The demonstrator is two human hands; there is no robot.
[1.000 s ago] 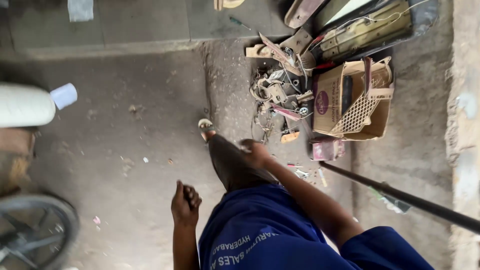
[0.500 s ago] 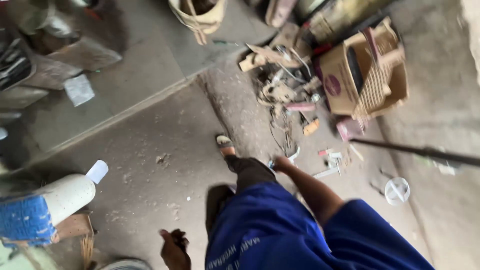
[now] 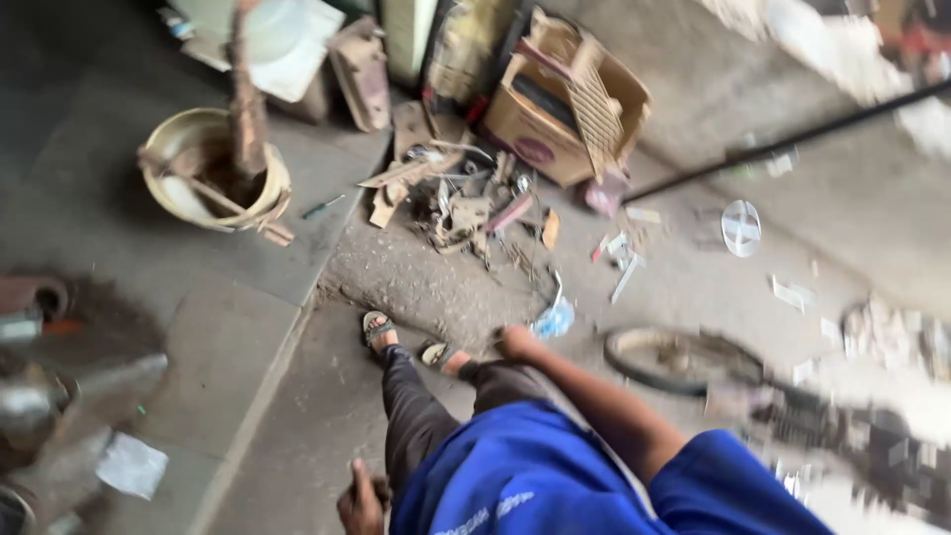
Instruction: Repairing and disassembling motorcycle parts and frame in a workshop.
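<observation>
I see my own blue shirt, dark trousers and sandalled feet point(image 3: 378, 329) from above. My right hand point(image 3: 515, 344) reaches forward past my knee, with the fingers curled; blur hides whether it holds anything. It hovers just left of a pale blue scrap point(image 3: 555, 319) on the ground. My left hand point(image 3: 359, 500) hangs low by my left leg, fingers closed in a fist. A pile of metal scrap point(image 3: 466, 203) lies on the ground beyond my feet.
A yellow bucket point(image 3: 163, 188) with a wooden stick stands at the upper left on a raised slab. A cardboard box point(image 3: 525, 124) sits behind the scrap. A bicycle wheel point(image 3: 684, 359) lies at the right, a long dark rod point(image 3: 792, 139) and a round white lid point(image 3: 741, 228) beyond it.
The view has swung, so the bucket and the bicycle wheel have come into sight. My right hand stays out in front by my knee and my left hand stays low.
</observation>
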